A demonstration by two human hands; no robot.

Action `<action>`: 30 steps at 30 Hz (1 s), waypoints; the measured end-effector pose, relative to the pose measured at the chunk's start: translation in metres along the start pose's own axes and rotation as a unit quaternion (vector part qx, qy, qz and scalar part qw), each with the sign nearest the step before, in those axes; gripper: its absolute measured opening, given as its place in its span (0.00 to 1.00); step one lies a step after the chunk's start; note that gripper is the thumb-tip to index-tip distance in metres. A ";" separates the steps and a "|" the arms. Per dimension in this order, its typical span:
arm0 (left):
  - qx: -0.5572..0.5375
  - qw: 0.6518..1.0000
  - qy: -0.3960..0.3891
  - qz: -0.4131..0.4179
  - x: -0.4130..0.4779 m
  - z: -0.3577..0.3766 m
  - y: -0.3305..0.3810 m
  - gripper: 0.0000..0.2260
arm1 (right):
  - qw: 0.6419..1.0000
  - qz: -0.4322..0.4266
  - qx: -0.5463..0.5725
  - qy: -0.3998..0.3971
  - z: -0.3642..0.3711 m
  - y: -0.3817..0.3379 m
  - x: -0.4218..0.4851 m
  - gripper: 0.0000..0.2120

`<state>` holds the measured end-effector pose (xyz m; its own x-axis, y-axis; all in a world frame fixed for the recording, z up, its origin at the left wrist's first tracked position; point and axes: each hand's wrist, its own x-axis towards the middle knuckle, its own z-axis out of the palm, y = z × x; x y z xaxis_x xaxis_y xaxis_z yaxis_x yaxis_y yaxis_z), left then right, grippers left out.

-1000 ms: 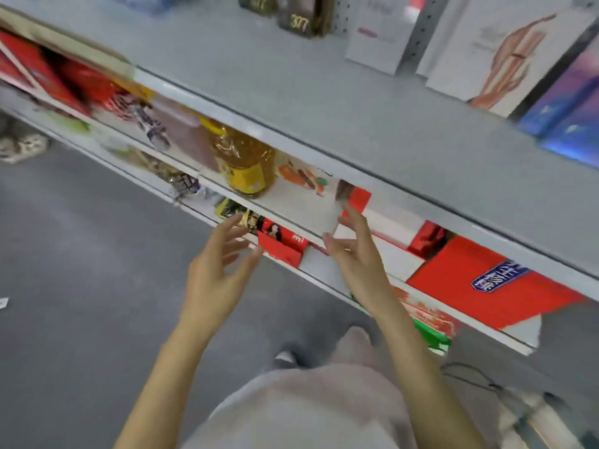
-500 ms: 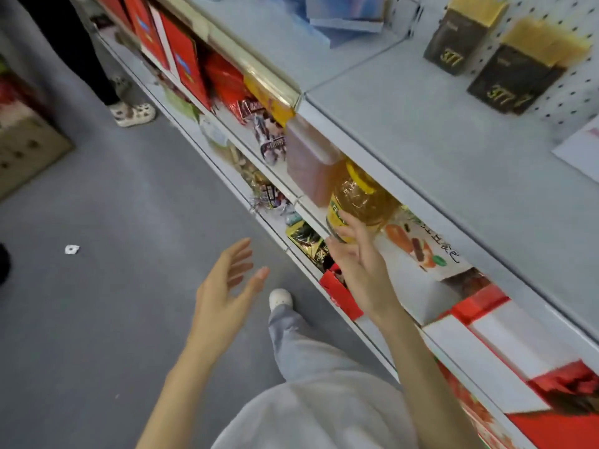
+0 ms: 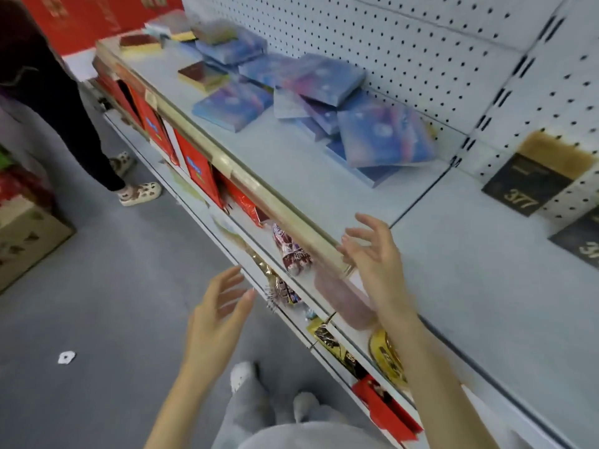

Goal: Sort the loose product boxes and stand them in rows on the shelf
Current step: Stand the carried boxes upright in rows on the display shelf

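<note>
On the top shelf [image 3: 291,163], far-left of both hands: loose blue boxes [image 3: 382,140], neither grip holding anything.
Blue boxes are flat, square, glossy card w/ blue-purple print, tumbled in overlapping heaps near the white pegboard [image 3: 405,43], well apart from the hands. R hand [image 3: 376,257] hovers over the beige front rail [image 3: 246,179], fingers spread. L hand [image 3: 215,319] is lower, off the shelf edge over grey floor [image 3: 113,319], fingers straight & apart. Dark 377 boxes [image 3: 531,183] stand far right.

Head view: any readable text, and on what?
"377": gold digits on the black box.
"3": on the second black box, the rest cut off by the frame edge.
Red boxes, snack packs, red banner: print too blurred to read.
</note>
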<state>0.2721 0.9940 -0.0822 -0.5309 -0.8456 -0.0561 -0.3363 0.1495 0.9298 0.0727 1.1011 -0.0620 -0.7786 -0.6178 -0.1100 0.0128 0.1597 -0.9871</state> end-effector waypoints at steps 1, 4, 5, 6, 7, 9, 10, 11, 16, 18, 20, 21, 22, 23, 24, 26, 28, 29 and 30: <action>-0.007 1.000 -0.020 0.001 0.020 0.003 0.001 0.18 | 0.999 0.022 0.028 0.036 0.001 -0.003 0.019 0.15; -0.026 0.996 -0.077 0.034 0.087 0.012 0.007 0.18 | 0.978 0.098 0.136 0.128 0.002 -0.010 0.074 0.14; -0.027 0.994 -0.097 0.047 0.111 0.015 0.009 0.17 | 0.967 0.114 0.170 0.150 0.003 -0.011 0.089 0.15; -0.027 0.991 -0.115 0.060 0.135 0.017 0.011 0.16 | 0.957 0.124 0.202 0.169 0.006 -0.011 0.105 0.16; -0.029 0.988 -0.132 0.072 0.159 0.018 0.013 0.15 | 0.947 0.131 0.229 0.182 0.010 -0.012 0.119 0.14; -0.028 0.981 -0.170 0.092 0.207 0.017 0.019 0.15 | 0.931 0.145 0.267 0.204 0.018 -0.015 0.146 0.11; -0.023 0.976 -0.191 0.101 0.229 0.015 0.023 0.15 | 0.921 0.149 0.286 0.218 0.022 -0.017 0.159 0.11; -0.020 0.972 -0.208 0.105 0.251 0.011 0.027 0.16 | 0.910 0.151 0.307 0.235 0.027 -0.019 0.170 0.12; -0.036 0.961 -0.253 0.101 0.337 0.002 0.045 0.16 | 0.856 0.083 0.359 0.361 0.049 -0.020 0.206 0.18; -0.034 0.956 -0.274 0.099 0.355 0.006 0.049 0.13 | 0.853 0.073 0.335 0.394 0.057 -0.024 0.204 0.18; -0.048 0.950 -0.298 0.081 0.365 0.014 0.050 0.12 | 0.861 0.082 0.308 0.397 0.066 -0.030 0.189 0.16; -0.066 0.945 -0.313 0.063 0.368 0.019 0.050 0.12 | 0.871 0.087 0.297 0.382 0.071 -0.032 0.178 0.16; -0.090 0.939 -0.330 0.040 0.369 0.024 0.051 0.13 | 0.885 0.090 0.284 0.358 0.076 -0.034 0.166 0.18; -0.119 0.929 -0.349 0.007 0.370 0.030 0.052 0.13 | 0.902 0.097 0.266 0.326 0.081 -0.036 0.155 0.22; -0.148 0.914 -0.375 -0.032 0.370 0.034 0.056 0.12 | 0.918 0.107 0.246 0.290 0.085 -0.038 0.146 0.28; -0.182 0.877 -0.435 -0.093 0.368 0.041 0.061 0.14 | 0.942 0.121 0.212 0.229 0.094 -0.040 0.139 0.32; -0.185 0.864 -0.458 -0.100 0.366 0.044 0.060 0.16 | 0.954 0.133 0.183 0.199 0.102 -0.042 0.141 0.22; -0.184 0.869 -0.450 -0.095 0.367 0.044 0.058 0.17 | 0.957 0.138 0.166 0.196 0.105 -0.043 0.145 0.19; -0.186 0.876 -0.435 -0.096 0.368 0.042 0.057 0.17 | 0.959 0.144 0.153 0.190 0.108 -0.044 0.148 0.18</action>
<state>0.0249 0.7132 -0.0657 -0.9383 -0.1033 -0.3299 -0.2936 -0.2661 0.9182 0.0245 0.9192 -0.0471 -0.8871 -0.2475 -0.3895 0.3990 0.0126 -0.9169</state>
